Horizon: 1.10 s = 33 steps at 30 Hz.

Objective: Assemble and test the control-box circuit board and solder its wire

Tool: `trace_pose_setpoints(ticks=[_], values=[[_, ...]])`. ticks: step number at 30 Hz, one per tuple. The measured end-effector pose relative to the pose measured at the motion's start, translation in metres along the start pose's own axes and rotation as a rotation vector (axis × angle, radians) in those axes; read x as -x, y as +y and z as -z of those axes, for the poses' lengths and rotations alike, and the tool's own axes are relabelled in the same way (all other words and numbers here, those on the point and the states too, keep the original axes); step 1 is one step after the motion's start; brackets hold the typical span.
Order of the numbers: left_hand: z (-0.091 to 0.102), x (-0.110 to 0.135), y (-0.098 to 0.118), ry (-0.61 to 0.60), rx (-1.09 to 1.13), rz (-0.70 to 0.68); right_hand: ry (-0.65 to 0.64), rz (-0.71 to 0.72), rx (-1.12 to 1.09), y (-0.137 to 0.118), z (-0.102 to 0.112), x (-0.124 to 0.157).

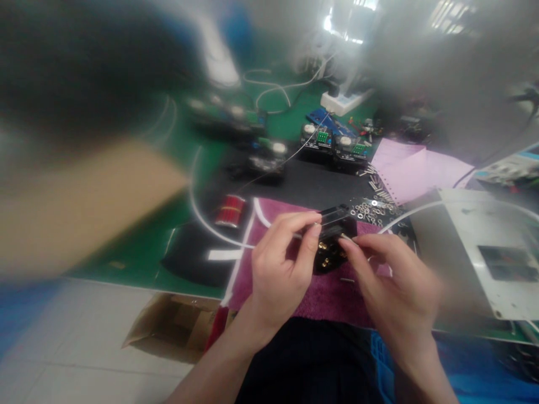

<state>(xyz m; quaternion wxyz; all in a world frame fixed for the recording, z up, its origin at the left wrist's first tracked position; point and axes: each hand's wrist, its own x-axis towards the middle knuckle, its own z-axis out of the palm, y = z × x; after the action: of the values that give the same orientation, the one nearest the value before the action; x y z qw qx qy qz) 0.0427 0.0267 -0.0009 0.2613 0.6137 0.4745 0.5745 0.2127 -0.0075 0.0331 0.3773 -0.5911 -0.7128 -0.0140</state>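
A black device [330, 266] with several brass-coloured terminals rests on a purple cloth [269, 289] in front of me. My left hand [284, 264] is closed in a pinch at its upper left edge. What sits between those fingertips is too small to make out. My right hand [396, 275] pinches a small metal pin [347, 238] between thumb and forefinger, close to the device's right side. Another thin silver pin [347, 280] lies on the cloth just below the device. My fingers hide part of the device.
A spool of red wire [229, 211] stands left of the cloth. Loose washers [370, 210] and metal pins [379, 188] lie behind. Circuit-board units [316, 139], pink paper [415, 168] and a power strip [343, 102] are farther back. At right is a white-panelled box [475, 235]; another person's forearm [126, 196] reaches in from the left.
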Motion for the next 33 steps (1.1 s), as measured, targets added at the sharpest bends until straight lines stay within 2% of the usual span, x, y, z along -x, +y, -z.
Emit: trace_pose_setpoints(ticks=[9, 17, 24, 33], values=[[0.0004, 0.0008, -0.0022, -0.015, 0.01, 0.0, -0.04, 0.041, -0.047, -0.0022, 0.0009, -0.0006], [0.0, 0.0001, -0.0005, -0.007, 0.008, 0.002, -0.008, 0.062, 0.093, 0.0017, -0.0005, -0.0031], [-0.0017, 0.001, -0.001, 0.0, 0.048, 0.017, -0.003, 0.079, 0.128, 0.0023, -0.0013, -0.0043], [-0.0021, 0.0016, -0.0008, -0.002, 0.058, 0.023, 0.013, -0.032, -0.015, -0.002, -0.0047, -0.003]])
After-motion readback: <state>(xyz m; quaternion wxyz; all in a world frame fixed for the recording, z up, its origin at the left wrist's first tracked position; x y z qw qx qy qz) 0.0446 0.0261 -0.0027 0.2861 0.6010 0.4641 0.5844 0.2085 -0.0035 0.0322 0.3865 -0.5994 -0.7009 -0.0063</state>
